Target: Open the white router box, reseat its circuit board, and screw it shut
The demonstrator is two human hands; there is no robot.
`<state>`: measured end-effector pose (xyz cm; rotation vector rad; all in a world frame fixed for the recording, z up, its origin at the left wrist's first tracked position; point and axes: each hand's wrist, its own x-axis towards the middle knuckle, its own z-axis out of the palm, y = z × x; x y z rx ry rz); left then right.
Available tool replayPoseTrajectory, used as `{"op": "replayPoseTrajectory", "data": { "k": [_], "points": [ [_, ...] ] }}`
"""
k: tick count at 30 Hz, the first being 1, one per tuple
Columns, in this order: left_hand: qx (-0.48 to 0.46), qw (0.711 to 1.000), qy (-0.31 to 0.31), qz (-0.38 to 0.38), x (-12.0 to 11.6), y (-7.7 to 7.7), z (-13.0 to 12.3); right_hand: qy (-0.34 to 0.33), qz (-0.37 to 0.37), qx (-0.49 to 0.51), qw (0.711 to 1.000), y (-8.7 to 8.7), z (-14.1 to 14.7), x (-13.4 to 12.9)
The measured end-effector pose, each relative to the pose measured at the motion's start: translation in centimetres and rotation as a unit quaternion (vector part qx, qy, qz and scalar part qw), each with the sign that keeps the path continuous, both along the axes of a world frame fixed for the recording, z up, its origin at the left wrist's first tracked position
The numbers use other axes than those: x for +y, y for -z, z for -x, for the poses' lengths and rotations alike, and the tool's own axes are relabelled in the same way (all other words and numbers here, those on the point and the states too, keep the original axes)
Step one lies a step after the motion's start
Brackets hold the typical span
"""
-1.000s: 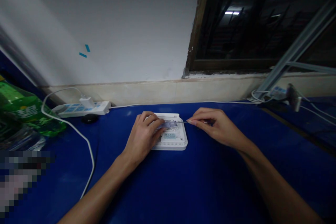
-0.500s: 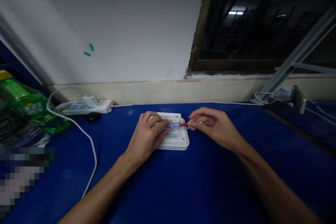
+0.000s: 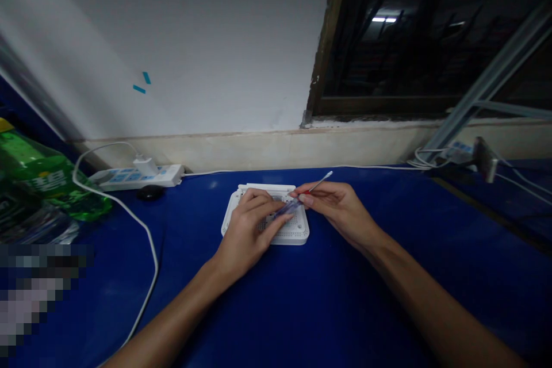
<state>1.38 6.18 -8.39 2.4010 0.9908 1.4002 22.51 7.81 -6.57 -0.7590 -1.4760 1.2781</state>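
A screwdriver [image 3: 290, 207] with a clear purplish handle and red collar lies slantwise between my hands, its metal shaft pointing up and to the right. My left hand [image 3: 252, 221] holds the handle end between thumb and fingers. At the collar, my right hand [image 3: 334, 201] pinches it between thumb and fingertips. Beneath them, flat on the table, is a white router-like box [image 3: 293, 237] with rounded corners and rows of vent holes. My left hand covers much of its top.
The blue table [image 3: 302, 305] meets a tiled wall base. At the left are a power strip [image 3: 170, 175] with a white charger, a black mouse-like object [image 3: 150, 192], a white cable [image 3: 149, 236] and green bottles [image 3: 52, 178]. A phone-like object [image 3: 485, 160] stands at the right.
The screwdriver has tilted, and its shaft now shows above my right hand. My right hand has moved left and closer to my left. More of the white box's left side shows.
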Motion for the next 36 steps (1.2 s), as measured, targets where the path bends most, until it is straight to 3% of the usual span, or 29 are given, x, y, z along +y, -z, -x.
{"op": "replayPoseTrajectory", "data": {
  "k": [4,8,10,13,16,20,28,36],
  "points": [
    [0.004,0.999,-0.008,0.032,0.0,-0.1,-0.2,0.011,-0.006,0.003,1.000,-0.1,0.5,0.0],
    [0.152,0.987,-0.050,0.019,0.6,0.0,0.8,0.057,-0.020,-0.082,0.995,-1.4,-1.7,0.4],
    [0.237,0.968,-0.075,0.012,0.9,0.6,1.4,0.045,-0.030,-0.212,0.976,-2.2,-3.8,0.6],
    [0.314,0.944,-0.099,0.006,1.3,1.7,1.9,-0.031,-0.071,-0.380,0.922,-2.9,-6.7,0.8],
    [0.342,0.934,-0.105,0.003,1.5,2.5,2.0,-0.049,-0.105,-0.442,0.889,-3.0,-8.1,0.8],
    [0.342,0.933,-0.109,-0.002,1.5,2.6,1.9,-0.062,-0.133,-0.469,0.871,-2.9,-7.8,0.8],
    [0.355,0.927,-0.120,0.015,1.7,2.2,1.6,-0.044,-0.139,-0.482,0.864,-2.6,-7.2,0.8],
    [0.351,0.933,-0.075,0.024,3.2,1.1,0.1,-0.062,-0.120,-0.479,0.867,-2.6,-6.6,0.3]
  ]
}}
